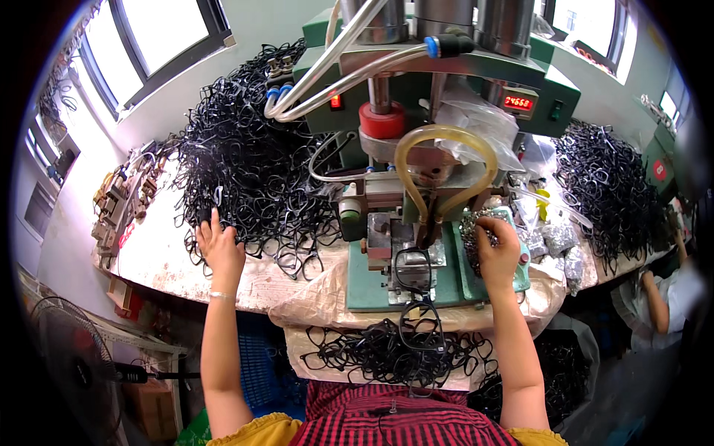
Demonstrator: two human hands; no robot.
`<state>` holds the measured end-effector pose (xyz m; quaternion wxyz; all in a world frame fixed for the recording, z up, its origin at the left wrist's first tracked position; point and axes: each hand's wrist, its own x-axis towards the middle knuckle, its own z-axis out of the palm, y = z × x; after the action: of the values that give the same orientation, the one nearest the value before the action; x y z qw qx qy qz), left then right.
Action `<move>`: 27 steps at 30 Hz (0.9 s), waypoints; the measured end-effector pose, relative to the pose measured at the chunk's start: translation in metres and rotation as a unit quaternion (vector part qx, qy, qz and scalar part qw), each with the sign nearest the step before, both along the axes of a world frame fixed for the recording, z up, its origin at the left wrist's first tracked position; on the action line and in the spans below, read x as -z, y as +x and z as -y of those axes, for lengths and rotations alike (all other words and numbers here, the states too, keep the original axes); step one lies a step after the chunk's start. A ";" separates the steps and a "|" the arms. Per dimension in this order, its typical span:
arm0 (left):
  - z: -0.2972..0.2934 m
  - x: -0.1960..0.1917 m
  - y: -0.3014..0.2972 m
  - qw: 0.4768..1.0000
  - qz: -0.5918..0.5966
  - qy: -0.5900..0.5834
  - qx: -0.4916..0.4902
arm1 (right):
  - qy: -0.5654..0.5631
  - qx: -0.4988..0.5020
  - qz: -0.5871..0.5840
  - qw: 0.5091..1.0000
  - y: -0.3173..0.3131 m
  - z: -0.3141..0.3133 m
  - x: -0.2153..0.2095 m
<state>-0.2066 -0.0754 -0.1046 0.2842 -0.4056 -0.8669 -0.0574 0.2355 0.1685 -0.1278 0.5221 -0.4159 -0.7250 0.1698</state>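
a green bench press (pixel 416 156) stood at the middle of the worktop (pixel 160 256), its steel columns, clear hoses and a looped yellowish tube rising at twelve o'clock and blocking the view behind. a tall tangled heap of black plastic eyeglass frames (pixel 245 149) filled the ten o'clock side, thin, glossy and wiry; a second heap (pixel 606 182) lay at two o'clock. the left hand (pixel 219 249) rested at nine o'clock on the near edge of the big heap, fingers spread and touching loose frames, not clearly pinching any. the right hand (pixel 497 253) sat at three o'clock on the press's green base, fingers curled down into a pile of small shiny metal parts (pixel 476 227); whether they pinched one could not be told. one black frame (pixel 413 267) lay on the metal fixture between the hands, another (pixel 422 327) hung at the base's front edge. more frames filled a pale cloth-lined tray (pixel 387 353) at six o'clock. crinkled plastic bags (pixel 554 241) lay beside the right hand. a fan (pixel 63 349) stood at eight o'clock, another person's arm (pixel 658 301) at four.
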 end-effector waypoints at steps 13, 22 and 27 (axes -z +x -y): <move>-0.027 0.019 0.048 0.972 -0.012 0.135 0.191 | -0.108 0.000 -0.042 0.993 0.065 0.061 -0.022; -0.057 0.023 0.131 0.784 0.417 0.375 0.268 | -0.174 -0.206 -0.176 0.947 -0.048 0.055 -0.058; -0.039 0.039 0.153 0.587 0.633 0.443 0.242 | -0.248 -0.234 -0.287 0.895 -0.051 0.067 -0.048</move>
<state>-0.0539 -0.0364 -0.1433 -0.2164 -0.2855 -0.5651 -0.7432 0.1848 0.1018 -0.0794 0.5327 -0.2831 -0.5546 0.5731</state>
